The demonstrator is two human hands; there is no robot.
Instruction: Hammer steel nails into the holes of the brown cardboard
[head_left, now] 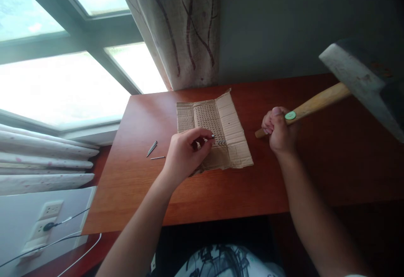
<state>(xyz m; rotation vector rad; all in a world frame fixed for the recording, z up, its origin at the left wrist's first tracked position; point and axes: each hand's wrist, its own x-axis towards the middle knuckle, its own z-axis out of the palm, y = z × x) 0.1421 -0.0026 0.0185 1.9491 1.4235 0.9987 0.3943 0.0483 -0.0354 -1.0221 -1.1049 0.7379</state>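
Note:
A flattened piece of cardboard (232, 131) lies on the red-brown wooden table (151, 188), its middle panel punched with many small holes. My left hand (186, 153) rests on the cardboard's near left part and pinches a small nail (212, 136) upright between thumb and fingers. My right hand (279, 131) is closed round the wooden handle of a hammer (356, 85). The hammer is raised, its grey steel head up at the right, close to the camera.
Loose nails (152, 148) lie on the table left of the cardboard. A patterned curtain (186, 28) and a window (63, 58) stand behind. Wall sockets with plugged cables (47, 225) sit low at the left. A dark wall runs behind the table.

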